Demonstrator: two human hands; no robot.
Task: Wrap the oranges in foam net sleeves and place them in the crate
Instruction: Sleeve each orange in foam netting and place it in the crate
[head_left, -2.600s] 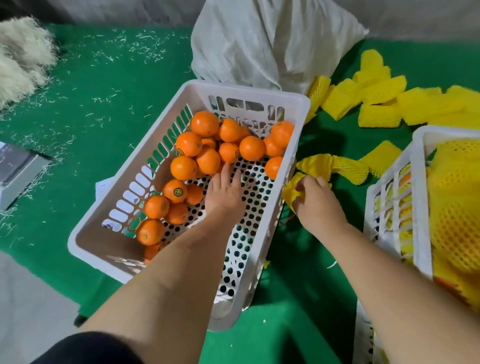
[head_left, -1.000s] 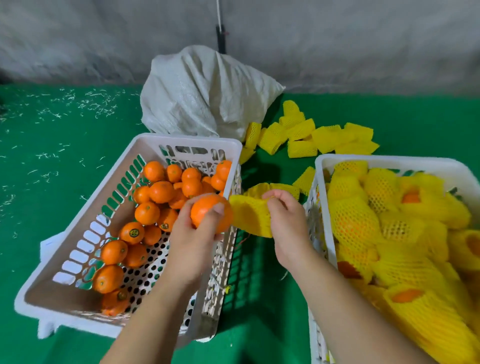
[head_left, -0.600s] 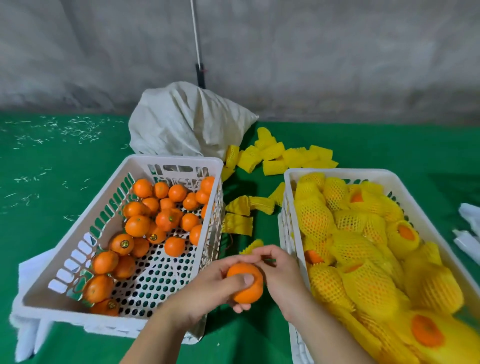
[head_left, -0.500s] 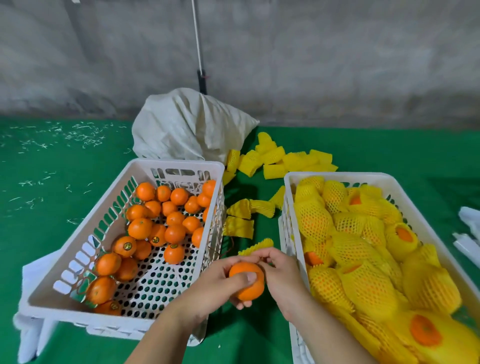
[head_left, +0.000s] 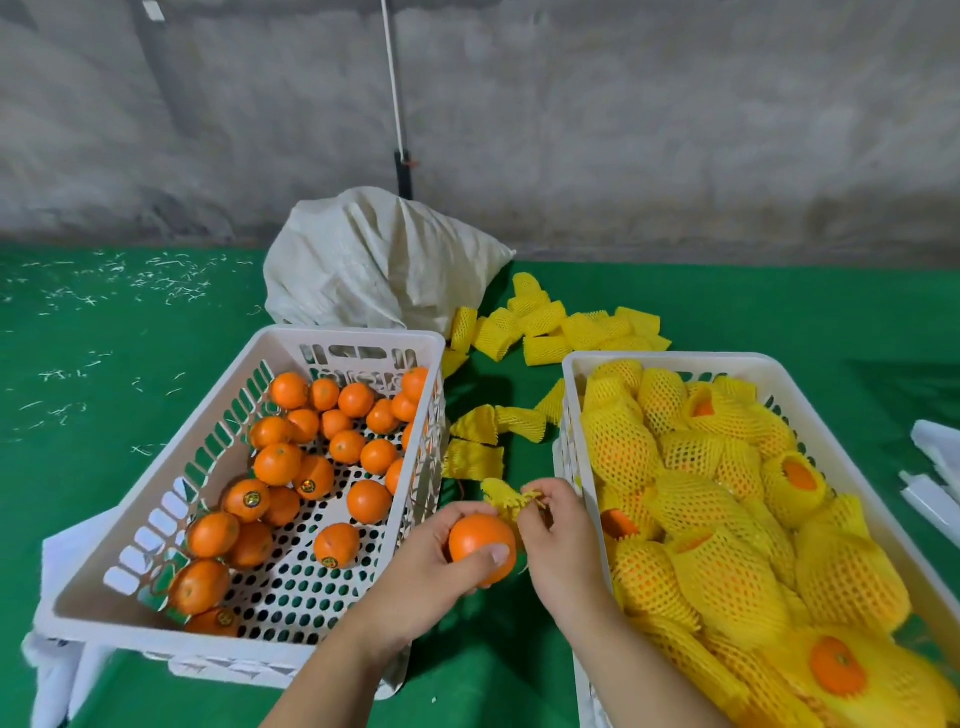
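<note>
Change: since half a second ago the foam net sleeve (head_left: 506, 500) stands higher behind the orange (head_left: 482, 544), its mouth pulled more open.
Left hand (head_left: 434, 569): fingers and thumb curl round the orange, holding it between the two crates, above the green mat (head_left: 104, 364).
Right hand (head_left: 558, 535): fingertips pinch the sleeve's frayed rim just behind the fruit.
Source crate (head_left: 156, 499): bare oranges lie loose inside.
Packed crate (head_left: 571, 395): nearly full of sleeved fruit.
Advice: I'd stretch the mouth wide, seat the orange squarely, then roll the net down evenly.
</note>
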